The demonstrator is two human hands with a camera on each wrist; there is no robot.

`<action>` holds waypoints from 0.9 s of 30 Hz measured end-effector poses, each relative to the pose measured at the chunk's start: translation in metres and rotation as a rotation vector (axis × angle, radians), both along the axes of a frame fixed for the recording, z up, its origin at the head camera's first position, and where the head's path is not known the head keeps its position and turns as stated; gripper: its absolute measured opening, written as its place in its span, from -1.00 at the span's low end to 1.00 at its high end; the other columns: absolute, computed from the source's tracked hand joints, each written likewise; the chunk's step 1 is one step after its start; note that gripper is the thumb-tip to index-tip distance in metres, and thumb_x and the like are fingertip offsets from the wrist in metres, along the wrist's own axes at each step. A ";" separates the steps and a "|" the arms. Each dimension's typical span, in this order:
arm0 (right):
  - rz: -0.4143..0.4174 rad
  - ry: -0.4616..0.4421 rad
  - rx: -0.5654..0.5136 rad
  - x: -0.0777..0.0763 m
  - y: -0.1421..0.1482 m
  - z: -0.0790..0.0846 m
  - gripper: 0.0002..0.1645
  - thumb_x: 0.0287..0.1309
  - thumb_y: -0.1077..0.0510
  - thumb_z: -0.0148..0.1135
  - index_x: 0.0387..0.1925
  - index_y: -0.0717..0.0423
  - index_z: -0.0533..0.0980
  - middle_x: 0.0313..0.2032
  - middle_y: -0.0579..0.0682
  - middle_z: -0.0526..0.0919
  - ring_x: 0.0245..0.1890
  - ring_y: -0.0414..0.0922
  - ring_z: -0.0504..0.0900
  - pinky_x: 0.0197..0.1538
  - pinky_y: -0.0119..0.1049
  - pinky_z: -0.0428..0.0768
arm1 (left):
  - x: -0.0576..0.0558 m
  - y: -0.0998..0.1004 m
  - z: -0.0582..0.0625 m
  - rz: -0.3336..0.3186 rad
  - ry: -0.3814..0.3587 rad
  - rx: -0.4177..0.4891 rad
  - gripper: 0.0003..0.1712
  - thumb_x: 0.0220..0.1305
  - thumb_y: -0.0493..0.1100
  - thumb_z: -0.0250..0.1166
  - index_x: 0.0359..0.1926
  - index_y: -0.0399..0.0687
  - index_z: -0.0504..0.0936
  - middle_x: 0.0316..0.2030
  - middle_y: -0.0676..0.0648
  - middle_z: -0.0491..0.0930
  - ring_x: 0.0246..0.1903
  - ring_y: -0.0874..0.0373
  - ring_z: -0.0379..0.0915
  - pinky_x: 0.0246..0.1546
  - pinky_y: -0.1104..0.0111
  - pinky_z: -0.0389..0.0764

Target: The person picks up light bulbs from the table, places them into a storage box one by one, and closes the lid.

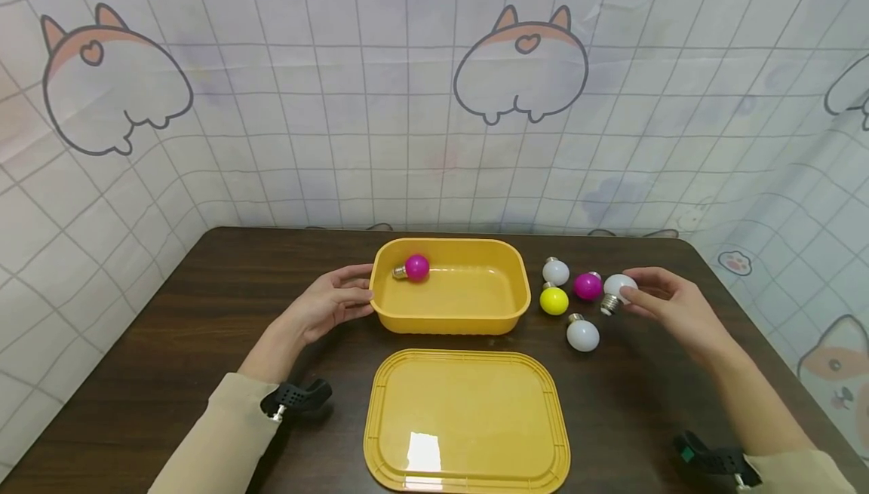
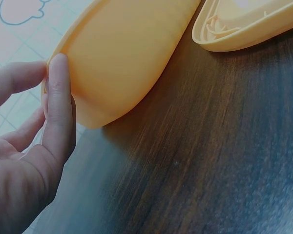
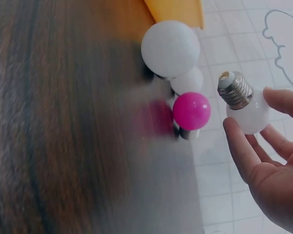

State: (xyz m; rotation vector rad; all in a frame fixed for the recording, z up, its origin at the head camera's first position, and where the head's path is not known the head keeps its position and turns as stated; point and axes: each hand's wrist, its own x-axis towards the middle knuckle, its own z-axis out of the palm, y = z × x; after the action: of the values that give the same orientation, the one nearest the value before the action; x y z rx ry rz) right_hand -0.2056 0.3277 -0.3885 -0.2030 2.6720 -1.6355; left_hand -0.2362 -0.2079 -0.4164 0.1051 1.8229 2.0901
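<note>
In the head view my right hand (image 1: 668, 299) holds a white light bulb (image 1: 619, 286) between thumb and fingers, its metal screw base pointing down and left. The right wrist view shows this bulb (image 3: 249, 113) at the fingertips. My left hand (image 1: 330, 304) touches the left end of a yellow plastic box (image 1: 451, 324) with fairly straight fingers. In the left wrist view these fingertips lie at the box's rim (image 2: 63, 48). A magenta bulb (image 1: 417, 268) lies inside the box at the left. Another magenta bulb (image 1: 588, 286) is on the table beside the held bulb.
Right of the box lie a yellow bulb (image 1: 554, 301), a white bulb (image 1: 555, 272) and a nearer white bulb (image 1: 582, 335). A flat yellow lid (image 1: 468, 411) rests in front of the box on the dark wooden table (image 1: 136, 358). Patterned cloth (image 1: 407, 162) hangs behind.
</note>
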 end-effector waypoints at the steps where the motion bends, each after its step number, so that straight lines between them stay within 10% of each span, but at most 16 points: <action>1: -0.002 -0.003 -0.002 -0.001 -0.001 0.000 -0.32 0.46 0.00 0.24 0.36 0.39 0.33 0.18 0.22 0.45 -0.09 -0.38 0.65 0.02 -0.41 0.67 | 0.000 0.000 0.000 0.001 -0.002 0.001 -0.25 0.43 -0.41 0.25 0.54 -0.23 0.18 0.24 -0.44 0.42 -0.05 -0.01 0.66 0.04 0.23 0.69; 27: 0.050 0.006 -0.109 -0.018 -0.038 0.013 -0.34 0.44 0.03 0.28 0.35 0.38 0.35 0.18 0.14 0.47 -0.04 -0.29 0.64 0.06 -0.41 0.65 | -0.001 0.000 -0.002 -0.010 -0.007 0.027 -0.25 0.43 -0.42 0.24 0.55 -0.23 0.17 0.27 -0.45 0.40 -0.05 -0.01 0.65 0.03 0.24 0.69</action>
State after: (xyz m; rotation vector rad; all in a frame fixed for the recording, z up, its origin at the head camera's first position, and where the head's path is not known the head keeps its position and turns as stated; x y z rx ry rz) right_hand -0.2239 0.2897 -0.3750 -0.2738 2.5617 -1.7702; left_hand -0.2376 -0.2084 -0.4186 0.1138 1.7871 2.1060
